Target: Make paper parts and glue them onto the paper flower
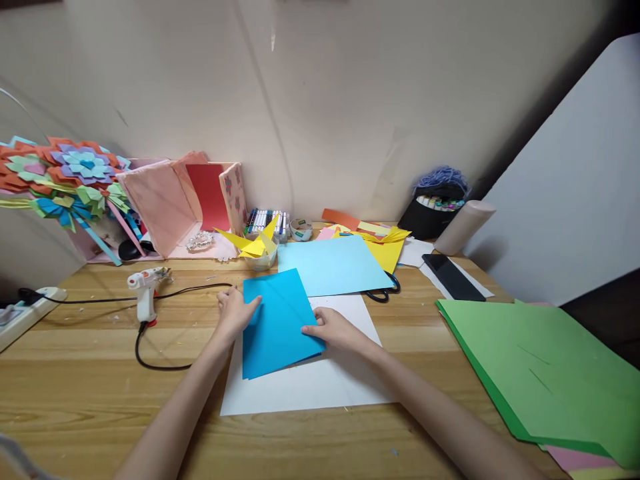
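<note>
A folded sheet of bright blue paper [280,327] is held over a white sheet [310,390] on the wooden table. My left hand [237,308] grips its left edge, with the thumb on top and the other fingers at or behind the edge. At the right edge, my right hand [335,330] pinches the paper, its thumb on the front and its fingers partly hidden behind. Two layers show along the lower edge, slightly out of line. Just behind lies a light blue sheet [335,265], which partly covers a pair of scissors [385,293] with dark handles.
A glue gun [146,293] with a black cord lies left, near a power strip [30,313]. Green paper [545,367] is stacked right, below a phone [453,277]. Along the wall are a pink box [163,200], paper flowers [83,163], markers [267,221] and a cylinder [465,228].
</note>
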Tool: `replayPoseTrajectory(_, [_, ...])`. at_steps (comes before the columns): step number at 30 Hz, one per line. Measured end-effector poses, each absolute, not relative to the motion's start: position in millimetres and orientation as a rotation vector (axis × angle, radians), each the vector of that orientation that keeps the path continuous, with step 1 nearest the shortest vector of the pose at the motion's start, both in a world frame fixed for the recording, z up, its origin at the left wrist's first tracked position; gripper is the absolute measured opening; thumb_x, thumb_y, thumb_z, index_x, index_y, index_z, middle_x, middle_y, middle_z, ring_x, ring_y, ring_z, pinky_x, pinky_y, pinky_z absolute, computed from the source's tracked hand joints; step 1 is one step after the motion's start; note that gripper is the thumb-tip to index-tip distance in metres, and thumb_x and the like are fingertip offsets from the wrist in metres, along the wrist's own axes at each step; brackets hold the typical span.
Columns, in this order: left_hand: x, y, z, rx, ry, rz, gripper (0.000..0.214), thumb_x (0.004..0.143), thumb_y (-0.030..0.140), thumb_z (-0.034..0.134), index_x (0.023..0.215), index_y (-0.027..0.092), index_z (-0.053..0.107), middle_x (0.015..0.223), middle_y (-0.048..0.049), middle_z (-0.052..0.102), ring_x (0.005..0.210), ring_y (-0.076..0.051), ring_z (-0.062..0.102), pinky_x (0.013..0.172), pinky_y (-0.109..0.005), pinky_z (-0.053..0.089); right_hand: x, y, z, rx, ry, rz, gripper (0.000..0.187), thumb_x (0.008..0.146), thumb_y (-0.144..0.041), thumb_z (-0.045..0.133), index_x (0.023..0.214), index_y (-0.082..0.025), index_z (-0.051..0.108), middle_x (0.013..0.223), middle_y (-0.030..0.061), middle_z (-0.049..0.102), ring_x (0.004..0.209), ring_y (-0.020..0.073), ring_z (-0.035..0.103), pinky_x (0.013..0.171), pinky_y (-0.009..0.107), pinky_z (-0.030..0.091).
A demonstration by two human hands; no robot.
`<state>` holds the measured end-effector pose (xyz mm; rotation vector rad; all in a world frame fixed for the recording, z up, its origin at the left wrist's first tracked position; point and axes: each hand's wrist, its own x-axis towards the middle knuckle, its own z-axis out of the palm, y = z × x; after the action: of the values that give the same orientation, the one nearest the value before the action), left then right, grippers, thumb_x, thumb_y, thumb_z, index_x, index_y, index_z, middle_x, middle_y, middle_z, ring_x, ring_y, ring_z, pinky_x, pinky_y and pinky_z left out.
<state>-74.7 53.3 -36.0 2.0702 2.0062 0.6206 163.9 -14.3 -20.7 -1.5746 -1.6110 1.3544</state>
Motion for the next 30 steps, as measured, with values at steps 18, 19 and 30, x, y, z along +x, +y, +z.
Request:
replayPoseTrajectory(18, [-56, 43, -28, 1.981, 2.134, 0.352, 0.069, 0.075, 0.044, 0.05, 0.127, 0.0, 0.036, 0.118, -0.0241, 0.04, 0.116, -0.036, 0.038, 0.093, -0.042, 0.033, 148, -2, -26, -1.458, -1.337, 1.356, 0.028, 0.061, -0.021, 0.067, 0.082, -0.017, 0.048, 0.065, -0.004, 0.052, 0.063, 0.0123, 0.054, 0.057, 0.023, 0.041])
replayPoseTrajectory(19, [-57, 44, -30, 1.973, 2.126, 0.369, 0.069, 0.075, 0.044, 0.05, 0.126, 0.0, 0.037, 0.118, -0.024, 0.04, 0.117, -0.036, 0.037, 0.092, -0.042, 0.034, 145, -3, -29, -1.445, -1.327, 1.339, 0.029, 0.06, -0.02, 0.068, 0.08, -0.017, 0.047, 0.067, -0.0036, 0.053, 0.065, 0.0126, 0.055, 0.058, 0.023, 0.042])
replayPoseTrajectory(30, [-32, 31, -3, 2.249, 1.782, 1.182, 0.039, 0.085, 0.036, 0.037, 0.114, 0.012, 0.046, 0.11, -0.0158, 0.049, 0.105, -0.028, 0.048, 0.091, -0.045, 0.039, 237, 10, 14, -1.466, -1.212, 1.088, 0.026, 0.066, -0.015, 0.058, 0.09, -0.019, 0.05, 0.068, -0.003, 0.061, 0.056, 0.0108, 0.055, 0.052, 0.021, 0.041])
